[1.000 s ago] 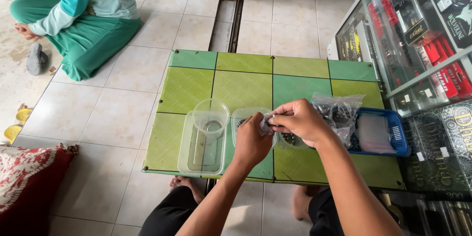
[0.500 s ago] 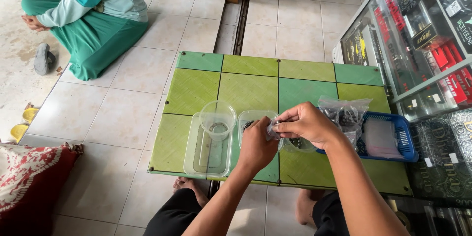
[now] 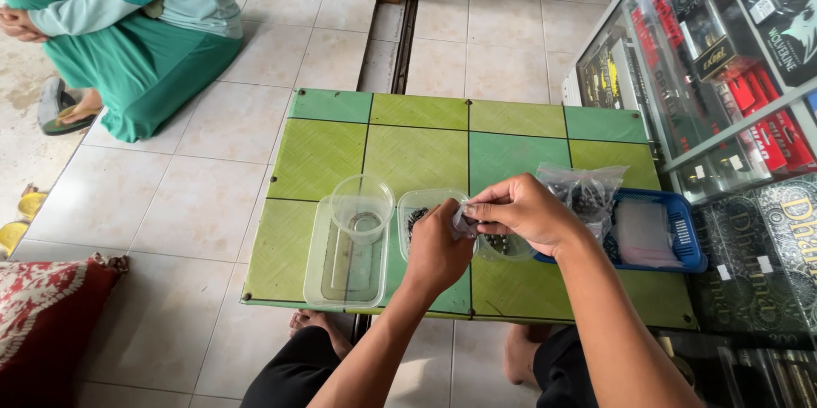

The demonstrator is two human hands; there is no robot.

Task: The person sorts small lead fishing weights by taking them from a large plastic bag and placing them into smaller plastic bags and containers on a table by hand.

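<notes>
My left hand (image 3: 438,248) and my right hand (image 3: 521,211) meet over a low green checkered table (image 3: 417,144), both pinching a small clear plastic bag (image 3: 464,219). Beneath the hands lies a clear plastic tray (image 3: 419,206) with small dark pieces in it. Left of it stands a clear rectangular container (image 3: 345,268) with a clear round cup (image 3: 362,206) inside. A clear bag of dark pieces (image 3: 585,191) leans on a blue basket (image 3: 681,233) at my right.
A person in green clothes (image 3: 140,38) sits on the tiled floor at the far left, a sandal (image 3: 59,110) beside them. A glass display case (image 3: 732,59) stands at the right. A red patterned cushion (image 3: 42,323) lies at the lower left.
Both hands stay together on the small bag above the tray. The camera has tilted slightly, so the table sits lower in view. The seated person has shifted little.
</notes>
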